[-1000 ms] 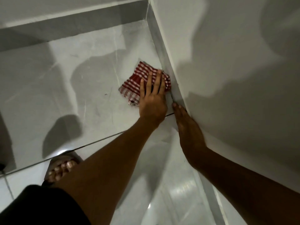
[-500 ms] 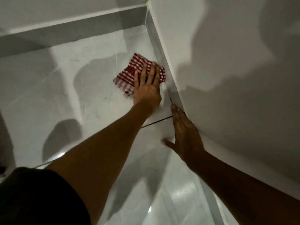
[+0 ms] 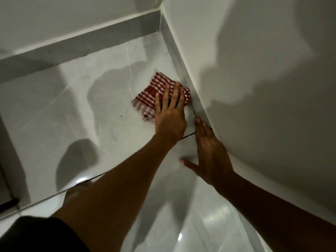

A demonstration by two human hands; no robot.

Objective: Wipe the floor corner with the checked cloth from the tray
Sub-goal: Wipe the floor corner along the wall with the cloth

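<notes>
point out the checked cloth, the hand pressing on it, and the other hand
checked cloth (image 3: 147, 96): head view, bare striped part left of the fingers.
left hand (image 3: 170, 118): head view, back of hand.
right hand (image 3: 211, 151): head view, back of hand.

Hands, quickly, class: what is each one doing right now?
Left hand: open, fingers spread, pressing flat on the checked cloth.
Right hand: open, empty, braced where floor meets wall.

1. Only one view is showing: a wide-angle camera worn on the person's head, looking forward and steeply down
2. It is facing the pale glossy tiled floor (image 3: 76, 110) where the two grey skirting strips (image 3: 85, 46) are meeting in a corner
3. It is sitting near, with both bare forearms running in from the bottom edge
4. The wide lens is bending the white right-hand wall (image 3: 263, 70)
</notes>
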